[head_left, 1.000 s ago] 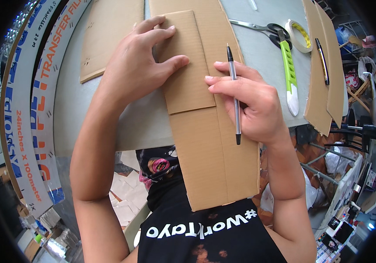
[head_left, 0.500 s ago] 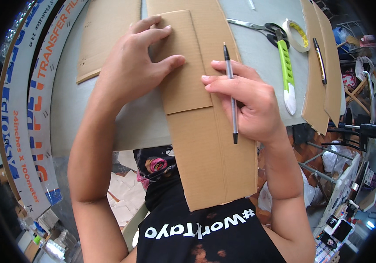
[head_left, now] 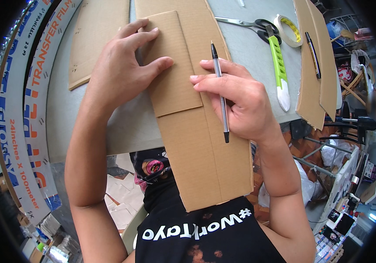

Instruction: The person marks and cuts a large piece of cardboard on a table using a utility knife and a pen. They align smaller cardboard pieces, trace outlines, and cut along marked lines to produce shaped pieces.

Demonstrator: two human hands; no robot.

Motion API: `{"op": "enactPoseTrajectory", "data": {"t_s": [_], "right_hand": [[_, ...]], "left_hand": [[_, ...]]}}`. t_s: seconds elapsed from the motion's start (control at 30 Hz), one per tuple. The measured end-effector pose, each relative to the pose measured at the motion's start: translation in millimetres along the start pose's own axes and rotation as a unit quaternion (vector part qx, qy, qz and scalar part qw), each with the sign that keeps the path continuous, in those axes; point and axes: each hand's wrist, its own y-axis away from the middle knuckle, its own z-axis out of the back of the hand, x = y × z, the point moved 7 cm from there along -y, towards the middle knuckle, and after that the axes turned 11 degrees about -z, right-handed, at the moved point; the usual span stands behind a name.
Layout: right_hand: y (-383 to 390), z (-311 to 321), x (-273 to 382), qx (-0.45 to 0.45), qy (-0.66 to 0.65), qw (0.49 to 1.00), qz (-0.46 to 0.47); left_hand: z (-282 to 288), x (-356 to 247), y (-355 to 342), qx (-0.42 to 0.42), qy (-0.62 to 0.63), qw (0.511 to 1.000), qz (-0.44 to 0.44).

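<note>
A long cardboard strip (head_left: 192,153) runs from the table toward my body, its near end against my shirt. On its far part lies a smaller cardboard rectangle (head_left: 175,83). My left hand (head_left: 128,61) rests on the rectangle's left side, fingers spread and thumb stretched across it. With my right hand (head_left: 240,94) I hold a clear-barrelled ballpoint pen (head_left: 221,96) with black ends, its writing tip pointing away from me. The pen is tucked between the fingers, and my right fingertips touch the rectangle's right edge and the strip.
Scissors (head_left: 236,21), a green utility knife (head_left: 278,65) and a tape roll (head_left: 288,30) lie right of the strip. Farther right, a black marker (head_left: 313,55) rests on cardboard pieces (head_left: 308,96). Another cardboard sheet (head_left: 96,39) lies left, beside tall printed boxes (head_left: 25,127).
The whole scene has shifted slightly left in view. Both hands keep about the same place on the cardboard, and the pen stays in my right hand.
</note>
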Motion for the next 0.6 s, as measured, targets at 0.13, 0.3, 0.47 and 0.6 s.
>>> {"op": "enactPoseTrajectory", "data": {"t_s": [0.13,0.3,0.47,0.6], "right_hand": [[0.0,-0.8,-1.5,0.006,0.003,1.0,-0.007],[-1.6,1.3,0.7,0.015,0.007,1.0,-0.015],[-2.7,-1.2,1.6,0.012,0.002,1.0,-0.025],[-3.6,-2.2,3.2,0.015,0.007,0.999,-0.031]], "left_hand": [[0.9,0.3,0.0,-0.007,0.003,1.0,-0.006],[-0.2,1.6,-0.4,-0.024,0.01,1.0,-0.017],[-0.1,3.8,1.7,-0.028,0.003,1.0,-0.01],[-1.8,5.7,2.7,-0.026,-0.015,0.999,-0.015]]}}
